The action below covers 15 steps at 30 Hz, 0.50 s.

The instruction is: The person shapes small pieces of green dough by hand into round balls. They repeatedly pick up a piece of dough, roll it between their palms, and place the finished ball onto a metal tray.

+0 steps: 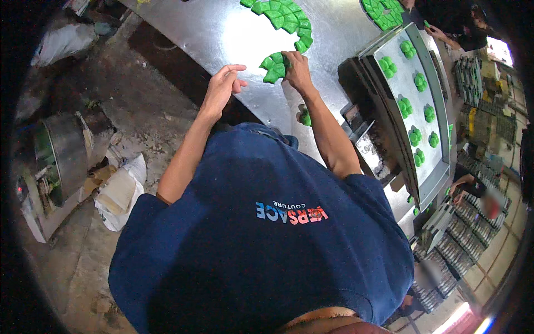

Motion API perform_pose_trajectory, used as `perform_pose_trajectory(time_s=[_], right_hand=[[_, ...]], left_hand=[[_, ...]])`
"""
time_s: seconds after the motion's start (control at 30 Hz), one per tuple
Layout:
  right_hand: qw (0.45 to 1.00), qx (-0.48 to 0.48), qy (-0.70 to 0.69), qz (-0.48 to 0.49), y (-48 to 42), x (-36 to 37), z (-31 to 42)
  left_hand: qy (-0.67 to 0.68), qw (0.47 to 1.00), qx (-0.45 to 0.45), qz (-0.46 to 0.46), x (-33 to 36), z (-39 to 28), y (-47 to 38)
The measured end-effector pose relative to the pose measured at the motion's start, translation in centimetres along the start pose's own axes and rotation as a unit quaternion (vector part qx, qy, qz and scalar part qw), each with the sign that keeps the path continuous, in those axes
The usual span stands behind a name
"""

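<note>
Flat pieces of green dough lie joined together on a shiny metal table. At their right edge is my right hand, its fingers curled down against the dough; whether it grips a piece is hidden. My left hand is raised near the table's edge, left of the dough, with fingers apart and nothing in it. A curved band of scored green dough lies farther up the table. Beside my right forearm sits a small green dough lump, partly hidden by the arm.
On the right, a metal tray on a stack holds several clustered green dough balls. Another scored green dough round lies near a co-worker's hand. More people are at the right. A machine and white sack stand at left.
</note>
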State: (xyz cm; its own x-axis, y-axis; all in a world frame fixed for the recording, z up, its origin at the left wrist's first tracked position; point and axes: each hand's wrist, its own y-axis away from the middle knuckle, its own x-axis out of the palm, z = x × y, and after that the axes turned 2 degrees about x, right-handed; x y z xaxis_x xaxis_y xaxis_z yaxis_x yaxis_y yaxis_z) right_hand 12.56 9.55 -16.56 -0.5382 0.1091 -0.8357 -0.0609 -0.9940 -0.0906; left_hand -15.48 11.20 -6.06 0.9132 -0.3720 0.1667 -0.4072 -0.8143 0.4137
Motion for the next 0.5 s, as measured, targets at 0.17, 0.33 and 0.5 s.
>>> perform_pose_trajectory(time_s=[0.17, 0.33, 0.5], right_hand=[[0.981, 0.108, -0.147, 0.069, 0.9, -1.5, -0.5], [0.956, 0.279, -0.075, -0.047, 9.3, -9.2, -7.0], [0.923, 0.291, -0.234, -0.09, 13.8, -15.4, -1.1]], left_hand=[[-0.043, 0.999, 0.011, -0.013, -1.6, -1.1, -0.8], [-0.057, 0.998, 0.022, 0.016, 0.4, -2.1, -2.5], [-0.072, 0.993, 0.025, 0.085, 6.6, -1.6, -3.6]])
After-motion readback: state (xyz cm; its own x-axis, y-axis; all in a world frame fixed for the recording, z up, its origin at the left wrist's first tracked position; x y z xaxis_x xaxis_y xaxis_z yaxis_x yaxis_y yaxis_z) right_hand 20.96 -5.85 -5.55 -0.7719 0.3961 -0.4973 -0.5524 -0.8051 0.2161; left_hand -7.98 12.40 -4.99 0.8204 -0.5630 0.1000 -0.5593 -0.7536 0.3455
